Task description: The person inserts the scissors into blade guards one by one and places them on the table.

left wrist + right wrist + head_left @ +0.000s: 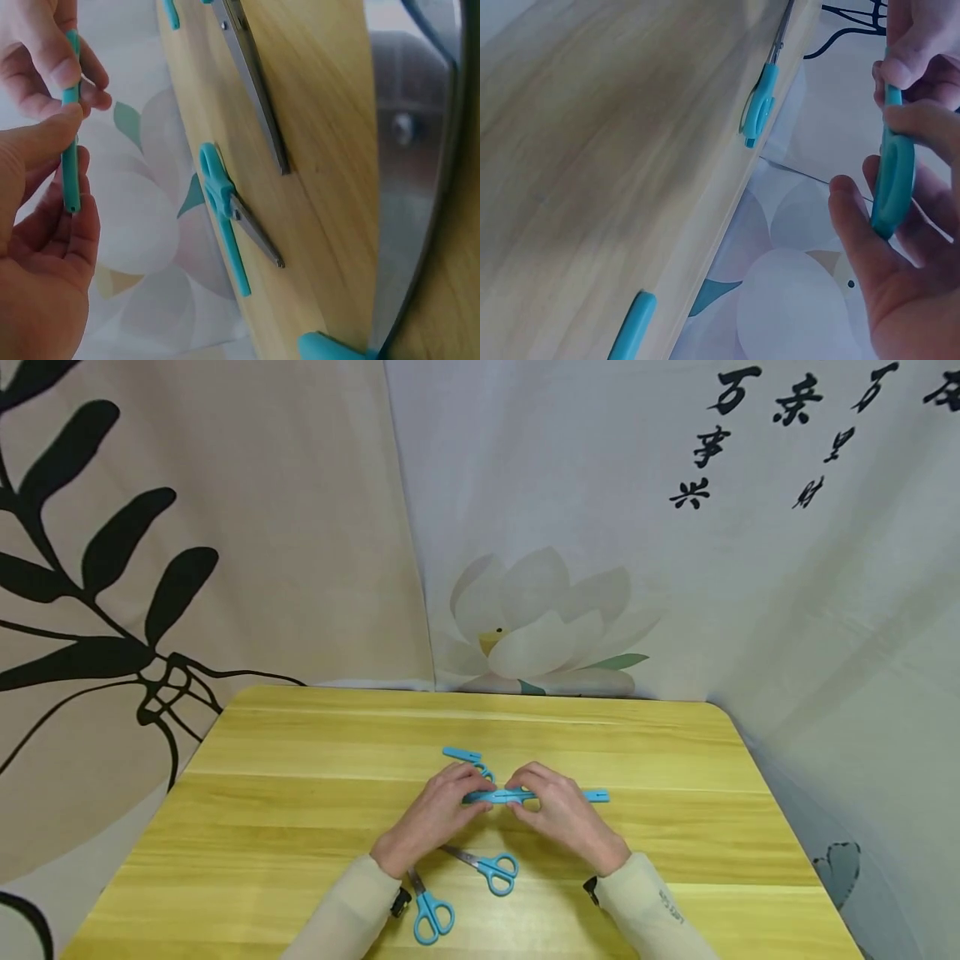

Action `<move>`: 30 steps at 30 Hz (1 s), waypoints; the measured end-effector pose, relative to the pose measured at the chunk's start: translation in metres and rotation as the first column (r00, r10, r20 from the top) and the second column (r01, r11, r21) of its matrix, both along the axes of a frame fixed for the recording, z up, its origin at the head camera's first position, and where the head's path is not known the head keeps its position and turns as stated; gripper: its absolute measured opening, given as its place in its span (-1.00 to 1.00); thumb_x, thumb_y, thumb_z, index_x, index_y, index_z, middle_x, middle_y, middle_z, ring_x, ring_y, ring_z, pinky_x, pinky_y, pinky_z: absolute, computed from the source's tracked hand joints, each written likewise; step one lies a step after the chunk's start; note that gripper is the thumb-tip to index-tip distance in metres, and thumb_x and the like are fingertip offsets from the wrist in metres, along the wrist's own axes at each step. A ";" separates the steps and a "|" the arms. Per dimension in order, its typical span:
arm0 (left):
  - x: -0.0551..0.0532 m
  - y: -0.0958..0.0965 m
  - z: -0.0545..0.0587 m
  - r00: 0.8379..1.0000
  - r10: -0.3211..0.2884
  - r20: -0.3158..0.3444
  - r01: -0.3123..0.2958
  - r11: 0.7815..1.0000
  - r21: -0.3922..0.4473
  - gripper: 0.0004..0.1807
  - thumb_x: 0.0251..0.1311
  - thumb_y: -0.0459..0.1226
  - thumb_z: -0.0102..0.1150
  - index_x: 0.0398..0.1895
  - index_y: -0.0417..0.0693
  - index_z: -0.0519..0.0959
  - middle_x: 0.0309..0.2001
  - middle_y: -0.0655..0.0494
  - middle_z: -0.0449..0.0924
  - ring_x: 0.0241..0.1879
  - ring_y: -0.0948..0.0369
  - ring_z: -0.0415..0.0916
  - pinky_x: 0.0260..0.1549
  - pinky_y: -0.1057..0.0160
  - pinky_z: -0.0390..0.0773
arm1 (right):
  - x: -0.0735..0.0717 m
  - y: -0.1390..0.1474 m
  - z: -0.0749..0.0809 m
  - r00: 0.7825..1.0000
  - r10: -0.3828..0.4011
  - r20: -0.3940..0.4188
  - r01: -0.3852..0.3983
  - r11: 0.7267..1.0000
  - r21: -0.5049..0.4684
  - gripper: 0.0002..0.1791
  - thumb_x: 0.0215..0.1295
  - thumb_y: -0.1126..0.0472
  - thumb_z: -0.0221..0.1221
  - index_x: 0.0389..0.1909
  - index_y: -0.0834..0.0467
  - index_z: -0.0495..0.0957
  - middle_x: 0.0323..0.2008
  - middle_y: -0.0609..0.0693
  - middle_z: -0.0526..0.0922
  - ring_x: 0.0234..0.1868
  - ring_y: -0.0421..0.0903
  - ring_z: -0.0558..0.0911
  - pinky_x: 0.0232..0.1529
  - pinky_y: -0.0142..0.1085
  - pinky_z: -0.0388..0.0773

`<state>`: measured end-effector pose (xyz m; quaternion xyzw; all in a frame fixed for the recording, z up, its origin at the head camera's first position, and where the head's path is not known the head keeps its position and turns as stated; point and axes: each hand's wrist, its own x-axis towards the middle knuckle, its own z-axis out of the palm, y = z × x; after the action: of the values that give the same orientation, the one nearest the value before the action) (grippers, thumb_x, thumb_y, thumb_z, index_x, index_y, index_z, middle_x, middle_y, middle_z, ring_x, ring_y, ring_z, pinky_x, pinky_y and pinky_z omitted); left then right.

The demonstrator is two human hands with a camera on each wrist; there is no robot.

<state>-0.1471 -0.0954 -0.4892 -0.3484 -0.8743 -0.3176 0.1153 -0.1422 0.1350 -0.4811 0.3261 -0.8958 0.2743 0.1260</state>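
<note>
While the two hands meet above the middle of the desk, they hold one pair of scissors between them, level and across the body. The left hand pinches the long blue cover with thumb and fingers; the right hand grips the blue handles (one ring shows well in the right wrist view). Both hands are thus closed upon the same thing, their fingertips near each other. No metal shows on it, so I judge that the blades lie inside the cover.

As I judge, these scissors are light and rigid, and they do not break easily. The cover looks like smooth plastic, so it may slip a little under dry fingers; a firm pinch on its flat sides should be enough. For the other end, the best hold is at the rings, well apart from the point.

More scissors lie around on the desk. Behind the left hand, one pair has bare blades, with a loose cover just beside it. Nearer to the body are two uncovered pairs, one between the forearms and another by the left sleeve. Another cover lies beyond the right hand.
</note>
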 end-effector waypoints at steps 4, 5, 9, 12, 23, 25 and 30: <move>0.001 -0.001 -0.001 1.000 0.013 0.005 -0.013 1.000 0.007 -0.83 0.18 -0.32 0.50 -0.17 -0.05 0.77 -0.20 0.20 0.59 -0.15 0.22 0.51 -0.14 0.25 0.62 | 0.000 -0.002 -0.001 1.000 -0.012 0.007 0.012 1.000 0.013 -0.75 0.19 0.27 0.50 -0.13 0.09 0.70 -0.09 -0.11 0.66 -0.12 -0.14 0.71 -0.11 -0.24 0.70; 0.001 -0.001 -0.001 1.000 0.019 0.007 -0.019 1.000 0.007 -0.83 0.18 -0.32 0.50 -0.16 -0.05 0.77 -0.19 0.19 0.60 -0.13 0.21 0.52 -0.13 0.24 0.62 | 0.000 -0.002 -0.001 1.000 -0.013 0.015 0.013 1.000 0.016 -0.73 0.20 0.26 0.50 -0.10 0.10 0.70 -0.06 -0.10 0.66 -0.11 -0.13 0.71 -0.10 -0.23 0.70; 0.002 -0.004 -0.003 0.999 0.040 0.019 -0.040 0.999 0.019 -0.81 0.18 -0.32 0.50 -0.13 -0.07 0.77 -0.18 0.18 0.60 -0.11 0.19 0.54 -0.12 0.22 0.63 | 0.000 -0.001 0.001 0.998 -0.023 0.064 0.022 0.999 0.029 -0.58 0.25 0.17 0.48 0.11 0.12 0.65 0.14 -0.05 0.63 0.08 -0.05 0.68 0.03 -0.15 0.67; 0.002 -0.007 -0.004 0.999 0.049 0.022 -0.049 0.998 0.028 -0.79 0.19 -0.33 0.50 -0.11 -0.08 0.77 -0.17 0.16 0.61 -0.11 0.18 0.55 -0.12 0.21 0.63 | 0.000 0.002 0.002 0.991 -0.042 0.126 0.039 0.999 0.022 -0.44 0.29 0.07 0.45 0.27 0.13 0.58 0.31 -0.03 0.54 0.28 0.01 0.58 0.20 -0.05 0.59; 0.002 -0.026 -0.005 0.986 0.115 0.118 -0.122 0.991 0.051 -0.80 0.21 -0.34 0.47 -0.10 -0.07 0.76 -0.15 0.19 0.63 -0.07 0.15 0.55 -0.10 0.14 0.62 | 0.000 0.028 0.000 0.978 -0.102 0.180 0.103 0.995 0.005 -0.35 0.39 -0.13 0.30 0.40 0.08 0.50 0.48 -0.03 0.38 0.49 0.09 0.34 0.38 0.14 0.37; 0.002 -0.030 -0.006 0.986 0.120 0.120 -0.127 0.990 0.053 -0.80 0.20 -0.36 0.48 -0.10 -0.07 0.76 -0.14 0.19 0.64 -0.06 0.15 0.55 -0.09 0.14 0.62 | -0.001 0.032 -0.001 0.977 -0.110 0.183 0.109 0.994 0.013 -0.34 0.41 -0.16 0.27 0.40 0.08 0.49 0.48 -0.03 0.38 0.49 0.10 0.34 0.38 0.15 0.36; 0.002 -0.042 -0.007 0.976 0.165 0.143 -0.173 0.984 0.045 -0.79 0.20 -0.36 0.48 -0.09 -0.05 0.76 -0.13 0.21 0.65 -0.05 0.16 0.57 -0.10 0.14 0.64 | -0.001 0.042 -0.004 0.975 -0.117 0.190 0.113 0.993 0.031 -0.33 0.43 -0.18 0.23 0.41 0.10 0.48 0.49 0.00 0.38 0.50 0.12 0.32 0.39 0.17 0.33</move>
<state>-0.1453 -0.1376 -0.4959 -0.2465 -0.8972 -0.3551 0.0905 -0.1429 0.1775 -0.4854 0.2470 -0.9239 0.2876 0.0518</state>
